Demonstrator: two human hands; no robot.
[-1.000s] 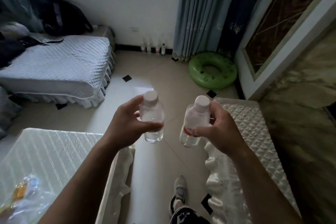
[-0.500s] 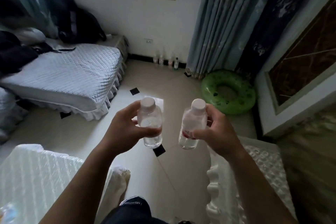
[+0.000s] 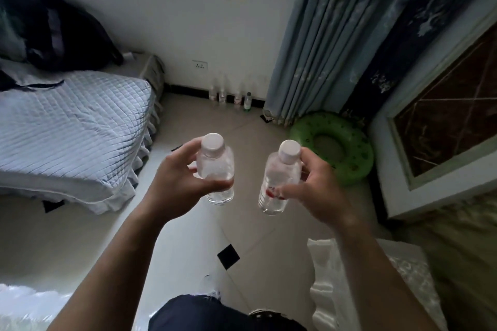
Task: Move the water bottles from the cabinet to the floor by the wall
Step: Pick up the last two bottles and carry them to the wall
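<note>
My left hand (image 3: 176, 183) grips a small clear water bottle with a white cap (image 3: 215, 164), held upright over the floor. In my right hand (image 3: 316, 191) is a second clear bottle (image 3: 279, 177), white-capped with a red mark on its label, tilted slightly. Both are held at chest height in mid-room. Far ahead, several water bottles (image 3: 231, 95) stand in a row on the floor against the white wall (image 3: 188, 27), under the socket and left of the curtain.
A bed with a grey quilted cover (image 3: 67, 126) fills the left. A green swim ring (image 3: 333, 146) lies on the floor at right by the blue curtain (image 3: 322, 35). White plastic-wrapped furniture (image 3: 347, 285) flanks the tiled floor (image 3: 204, 236) near my legs.
I have walked forward across the room with both bottles in hand; the row of bottles by the wall, the bed and the swim ring are nearer, and the wrapped furniture has slid back.
</note>
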